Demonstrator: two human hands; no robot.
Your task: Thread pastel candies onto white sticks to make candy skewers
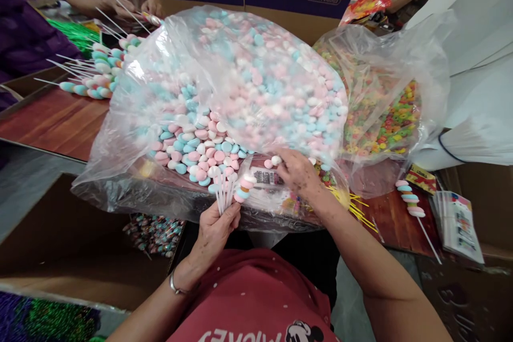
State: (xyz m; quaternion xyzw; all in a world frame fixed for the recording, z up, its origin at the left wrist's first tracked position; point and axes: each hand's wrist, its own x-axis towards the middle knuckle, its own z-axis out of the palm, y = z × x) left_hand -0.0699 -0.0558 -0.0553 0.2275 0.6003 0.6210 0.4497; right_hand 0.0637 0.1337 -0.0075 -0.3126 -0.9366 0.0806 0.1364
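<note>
The candy stack [244,189] rises, slightly tilted, from the left hand [216,227], closed round white sticks [225,191] — left of the right hand [297,172], its fingers bent at a white candy [276,160], grip unclear.

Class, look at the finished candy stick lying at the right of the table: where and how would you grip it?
Pinch the bare white stick, probably from the table's near edge: it is slim and points that way, with the candies stacked at its far end.
</note>
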